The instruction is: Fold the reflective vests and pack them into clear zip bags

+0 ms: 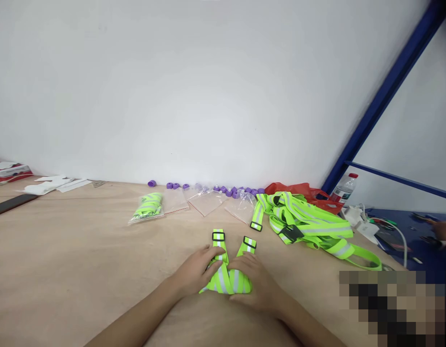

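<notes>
Folded strap (226, 282): lime with grey stripes, on table (100, 255) in front of the person, between the hands; two black-buckled ends point away, side by side and apart.
Left hand (194, 271): fingers and thumb on the strap's left side, close together; can't tell if pinching or just pressing.
Right hand (259, 284): holding the strap's right side, fingers on top, thumb at near edge.
Bagged strap (150, 206): in clear plastic, ahead and left of the hands.
Clear bags (206, 201): flat in a row, right of bagged strap.
Purple caps (233, 193): along the wall, behind the bags.
Strap pile (309, 219): loose heap, right of the bags, black buckle showing.
Red bag (291, 189): behind pile.
Bottle (346, 189): red cap, upright, far right.
White papers (59, 184): far left, by the wall.
</notes>
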The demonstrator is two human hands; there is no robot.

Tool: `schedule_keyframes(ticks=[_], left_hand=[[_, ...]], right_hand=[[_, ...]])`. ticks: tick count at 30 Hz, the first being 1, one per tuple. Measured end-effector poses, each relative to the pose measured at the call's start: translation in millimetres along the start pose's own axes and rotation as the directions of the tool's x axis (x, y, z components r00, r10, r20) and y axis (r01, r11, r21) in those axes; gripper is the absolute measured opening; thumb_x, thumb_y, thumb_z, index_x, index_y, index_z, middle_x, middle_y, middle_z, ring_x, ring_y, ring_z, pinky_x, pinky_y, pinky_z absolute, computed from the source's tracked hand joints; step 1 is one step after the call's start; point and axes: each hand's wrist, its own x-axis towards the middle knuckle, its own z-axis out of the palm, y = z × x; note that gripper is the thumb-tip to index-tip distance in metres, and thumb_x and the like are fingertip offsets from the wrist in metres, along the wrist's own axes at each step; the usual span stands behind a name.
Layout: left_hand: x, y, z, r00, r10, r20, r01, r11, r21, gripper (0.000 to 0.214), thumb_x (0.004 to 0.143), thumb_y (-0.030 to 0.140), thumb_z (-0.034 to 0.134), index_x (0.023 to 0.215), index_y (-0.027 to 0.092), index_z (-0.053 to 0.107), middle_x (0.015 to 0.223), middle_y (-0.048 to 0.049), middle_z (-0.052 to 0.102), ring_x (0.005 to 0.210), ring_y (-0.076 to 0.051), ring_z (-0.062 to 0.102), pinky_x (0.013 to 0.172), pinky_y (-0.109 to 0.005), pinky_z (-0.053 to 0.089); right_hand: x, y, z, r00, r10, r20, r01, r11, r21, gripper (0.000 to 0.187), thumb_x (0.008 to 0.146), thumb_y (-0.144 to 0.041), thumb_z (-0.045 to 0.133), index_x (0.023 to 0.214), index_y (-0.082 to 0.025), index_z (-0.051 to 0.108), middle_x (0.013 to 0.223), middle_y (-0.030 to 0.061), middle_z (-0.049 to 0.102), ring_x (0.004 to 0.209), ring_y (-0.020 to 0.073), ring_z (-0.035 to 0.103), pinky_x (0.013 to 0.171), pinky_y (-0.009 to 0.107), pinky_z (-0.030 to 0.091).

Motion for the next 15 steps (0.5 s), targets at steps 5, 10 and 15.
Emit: schedule_keyframes(ticks=[5,10,15], left_hand=[[0.1,9.3,-2.2,0.986,0.169,-0.011,-0.169,0.986,0.002,0.03,0.102,0.034,0.044,0.13,0.026,0.053,0.134,-0.0057,0.063,0.124,-0.023,0.057,0.108,-0.036,0.044],[-0.6,14.7,-5.1,0.977,0.204,0.067,-0.206,0.978,0.022,0.038,0.095,0.042,0.06,0.129,0.027,0.054,0.127,-0.0064,0.066,0.117,-0.025,0.061,0.103,-0.036,0.046],[-2.6,14.2,-7.3,0.977,0.162,0.135,-0.162,0.987,-0.017,0.063,0.083,0.051,0.073,0.137,0.028,0.048,0.137,-0.0075,0.059,0.125,-0.029,0.056,0.105,-0.039,0.044]], right_hand=[[0.7,2.7,-1.2,0.999,0.038,0.018,-0.038,0.999,0.018,0.056,0.072,-0.053,0.081,0.114,-0.021,0.064,0.112,0.0088,0.069,0.103,0.0288,0.06,0.096,0.043,0.041],[0.3,5.6,-3.2,0.998,0.059,-0.001,-0.059,0.996,0.065,0.055,0.074,-0.05,0.079,0.119,-0.021,0.064,0.112,0.0081,0.069,0.103,0.0276,0.06,0.094,0.041,0.042],[0.9,2.6,-5.8,0.995,0.104,0.008,-0.104,0.991,0.083,0.053,0.072,-0.042,0.082,0.117,-0.021,0.064,0.114,0.0076,0.069,0.103,0.0277,0.058,0.094,0.041,0.041]])
